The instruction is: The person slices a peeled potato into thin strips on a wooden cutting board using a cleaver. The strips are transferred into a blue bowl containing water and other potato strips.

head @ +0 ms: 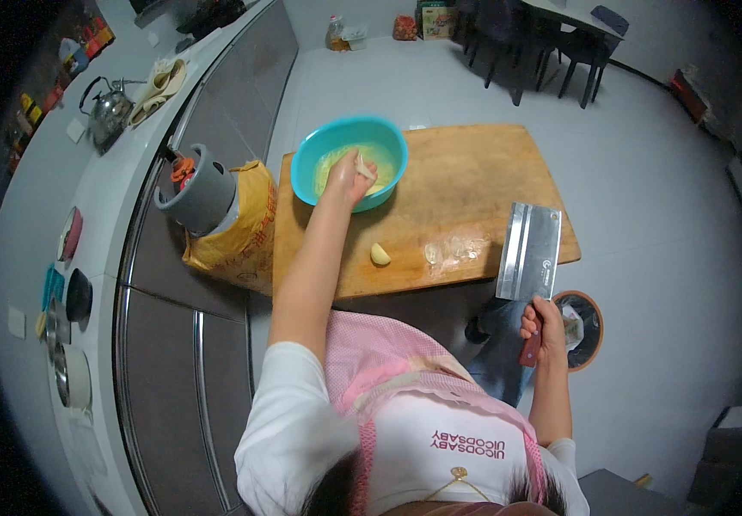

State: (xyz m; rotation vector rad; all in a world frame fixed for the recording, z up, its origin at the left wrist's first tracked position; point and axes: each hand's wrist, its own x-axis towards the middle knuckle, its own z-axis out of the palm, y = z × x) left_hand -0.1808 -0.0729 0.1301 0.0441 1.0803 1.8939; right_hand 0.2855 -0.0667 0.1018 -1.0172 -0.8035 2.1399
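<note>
My left hand (349, 179) is over the inside of a turquoise plastic basin (302, 164). Pale cut pieces (364, 168), which look like potato, are in its curled fingers. Cloudy yellowish liquid (380, 157) lies in the basin, perhaps with more cut pieces. My right hand (548, 329) grips the reddish wooden handle of a cleaver (529, 253). Its broad steel blade points away from me, past the right front edge of the wooden board (468, 168). A peeled potato wedge (380, 254) and a thin translucent slice (432, 253) rest on the board, beside a wet patch.
A grey gas cylinder (198, 193) and a yellow woven sack (248, 232) stand left of the board, against the cabinets. A lined waste bin (593, 329) is on the floor at right. The counter at left holds a kettle (110, 109). Farther off are a table and chairs (577, 55).
</note>
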